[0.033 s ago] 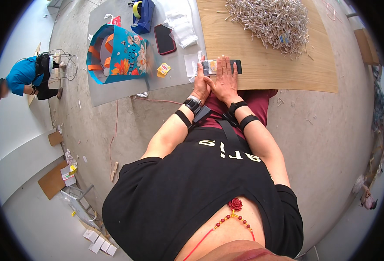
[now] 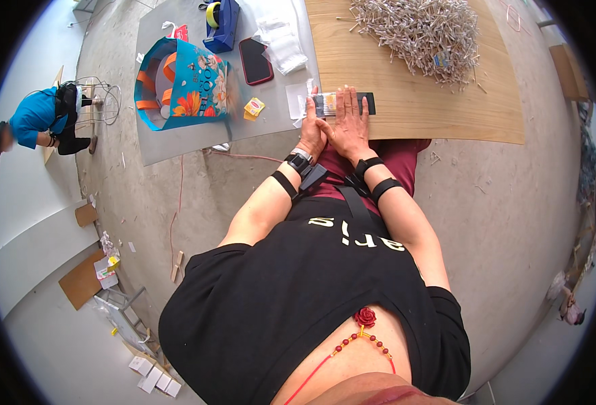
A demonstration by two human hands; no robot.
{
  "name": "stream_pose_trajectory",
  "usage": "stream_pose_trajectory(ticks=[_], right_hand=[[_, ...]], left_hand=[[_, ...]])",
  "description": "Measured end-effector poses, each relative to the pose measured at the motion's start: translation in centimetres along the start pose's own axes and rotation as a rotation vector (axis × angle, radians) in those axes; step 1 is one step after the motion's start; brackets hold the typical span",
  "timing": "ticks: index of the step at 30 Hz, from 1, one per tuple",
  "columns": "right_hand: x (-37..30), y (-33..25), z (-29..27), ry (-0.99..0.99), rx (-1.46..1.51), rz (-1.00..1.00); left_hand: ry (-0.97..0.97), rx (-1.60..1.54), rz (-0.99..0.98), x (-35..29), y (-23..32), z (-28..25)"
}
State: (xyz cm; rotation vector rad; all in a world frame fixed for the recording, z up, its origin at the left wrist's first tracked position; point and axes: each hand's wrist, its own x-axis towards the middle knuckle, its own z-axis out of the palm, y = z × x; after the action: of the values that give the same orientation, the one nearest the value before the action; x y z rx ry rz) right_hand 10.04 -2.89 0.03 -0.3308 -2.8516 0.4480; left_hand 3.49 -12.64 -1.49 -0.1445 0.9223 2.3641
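Observation:
A small clear packet of cotton swabs [image 2: 329, 103] lies at the near edge of the table, between my two hands. My right hand [image 2: 350, 126] rests palm down over it, fingers stretched out flat. A flat black piece [image 2: 367, 102] shows beneath and beside those fingers. At the packet's left end my left hand [image 2: 313, 129] is turned on its side, its fingers closed at the plastic and partly hidden. The left thumb reaches across to touch the right hand. Far right on the tabletop is a big heap of loose cotton swabs [image 2: 426, 37].
Left of my hands are a yellow packet [image 2: 254, 108], a phone [image 2: 256, 61], clear plastic bags [image 2: 284, 50], a blue tape dispenser [image 2: 223, 27] and a blue floral tote bag [image 2: 183, 84]. Another person [image 2: 44, 121] in blue bends over at far left.

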Motion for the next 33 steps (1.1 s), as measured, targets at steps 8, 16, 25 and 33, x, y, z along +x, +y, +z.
stream_pose_trajectory(ticks=[8,16,25,33], right_hand=[[0.2,-0.2,0.4,-0.017,-0.003,-0.012],[0.3,-0.9,0.2,-0.042,0.022,0.011],[-0.6,1.5,-0.9,-0.011,0.015,0.056],[-1.9,2.1,-1.7,-0.114,-0.109,-0.003]], left_hand=[[-0.001,0.034,-0.01,0.2,-0.2,-0.7],[-0.015,0.051,-0.026,-0.1,0.2,-0.1],[0.021,0.11,0.023,0.5,-0.2,-0.6],[0.028,0.074,-0.007,0.2,0.2,0.0]])
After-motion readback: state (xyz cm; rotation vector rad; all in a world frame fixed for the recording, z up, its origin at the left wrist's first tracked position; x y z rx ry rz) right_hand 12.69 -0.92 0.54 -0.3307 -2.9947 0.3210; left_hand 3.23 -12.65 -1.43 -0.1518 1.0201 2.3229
